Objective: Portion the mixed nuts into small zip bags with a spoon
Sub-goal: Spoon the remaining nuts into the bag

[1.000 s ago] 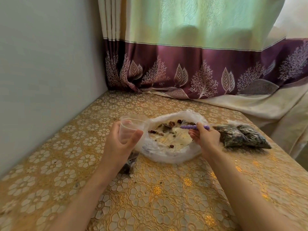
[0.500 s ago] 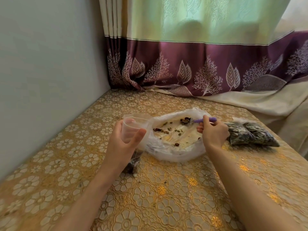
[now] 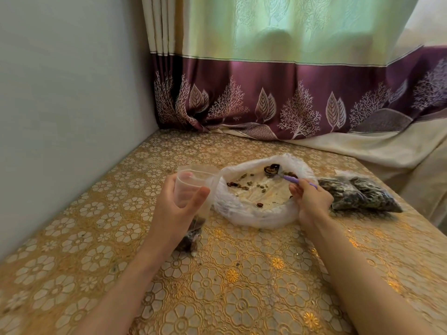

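A large clear plastic bag (image 3: 244, 213) lies spread open on the table, with a few scattered mixed nuts (image 3: 238, 185) left on its pale inside. My right hand (image 3: 312, 201) pinches the purple handle of a spoon (image 3: 294, 179), whose bowl holds a few nuts at the bag's far rim. My left hand (image 3: 177, 209) grips a small clear zip bag (image 3: 193, 180) with its mouth held open just left of the big bag. Its lower end holds dark nuts and hangs partly hidden behind my left wrist.
Filled zip bags of dark nuts (image 3: 358, 193) lie to the right of the big bag. The table has a gold floral cloth (image 3: 242, 274). A grey wall runs along the left, and a purple and green curtain (image 3: 290, 97) hangs at the back.
My right hand has carried the spoon from the middle of the big bag toward its far rim, gathering a few nuts in the bowl. My left hand keeps holding the small bag open.
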Demonstrator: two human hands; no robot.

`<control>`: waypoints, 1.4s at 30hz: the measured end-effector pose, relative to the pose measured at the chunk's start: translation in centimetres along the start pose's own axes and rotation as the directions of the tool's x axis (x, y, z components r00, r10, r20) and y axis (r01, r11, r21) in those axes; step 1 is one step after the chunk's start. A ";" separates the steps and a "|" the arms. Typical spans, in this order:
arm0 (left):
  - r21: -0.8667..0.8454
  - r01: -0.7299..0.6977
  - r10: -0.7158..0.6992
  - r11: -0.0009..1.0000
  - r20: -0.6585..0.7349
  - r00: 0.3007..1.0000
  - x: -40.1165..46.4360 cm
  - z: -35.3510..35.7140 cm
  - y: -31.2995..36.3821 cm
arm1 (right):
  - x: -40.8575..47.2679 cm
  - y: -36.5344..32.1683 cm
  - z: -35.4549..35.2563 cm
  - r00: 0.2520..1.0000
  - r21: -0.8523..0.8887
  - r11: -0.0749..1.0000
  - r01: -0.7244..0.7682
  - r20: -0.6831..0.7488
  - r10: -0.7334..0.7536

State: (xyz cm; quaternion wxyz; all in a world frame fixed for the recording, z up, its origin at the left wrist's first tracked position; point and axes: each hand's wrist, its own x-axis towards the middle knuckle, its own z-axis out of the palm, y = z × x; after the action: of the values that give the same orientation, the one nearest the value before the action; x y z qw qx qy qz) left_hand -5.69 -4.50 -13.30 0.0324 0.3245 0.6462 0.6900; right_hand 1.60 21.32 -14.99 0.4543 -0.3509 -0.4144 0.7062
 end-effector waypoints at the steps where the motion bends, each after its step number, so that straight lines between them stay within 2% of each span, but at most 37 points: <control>1: 0.000 0.000 0.000 1.000 -0.001 1.000 0.0 0.0 0.0 | -0.1 -0.1 0.0 1.000 0.022 1.000 -0.003 0.004 0.003; 14: 0.014 -0.002 0.002 1.000 0.002 1.000 -0.1 0.2 0.2 | -0.9 -0.7 -0.4 0.999 0.032 0.999 0.021 0.041 -0.022; 20: 0.038 -0.004 0.003 0.999 0.013 1.000 -0.1 0.3 0.3 | -2.9 -2.1 -1.3 0.990 0.044 0.999 -0.008 0.140 0.001; 26: 0.078 0.009 -0.011 0.997 0.027 1.000 0.0 0.1 0.1 | -6.1 -5.0 -1.2 0.969 0.036 0.998 0.044 0.240 -0.051; 30: 0.082 0.021 -0.024 0.996 0.037 0.999 0.0 0.0 -0.1 | -8.7 -6.8 -0.6 0.905 0.030 0.995 0.093 0.414 -0.097; 35: 0.035 0.044 -0.045 0.998 0.030 0.999 0.0 0.1 -0.1 | -11.6 -8.3 0.2 0.779 -0.014 0.990 0.141 0.618 -0.102; 39: 0.002 0.056 -0.056 0.998 0.024 0.998 0.1 0.1 -0.1 | -12.9 -8.4 0.7 0.637 -0.083 0.924 0.372 0.747 -0.190; 42: -0.015 0.060 -0.060 0.998 0.003 0.998 0.1 0.1 0.0 | -13.0 -8.3 0.8 0.581 -0.100 0.865 0.492 0.777 -0.240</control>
State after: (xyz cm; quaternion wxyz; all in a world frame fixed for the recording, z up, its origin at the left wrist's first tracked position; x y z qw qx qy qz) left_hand -5.74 -4.35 -13.29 0.0565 0.3056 0.6505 0.6930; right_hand 8.25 11.05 -5.60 0.3226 -0.0035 -0.7303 0.6021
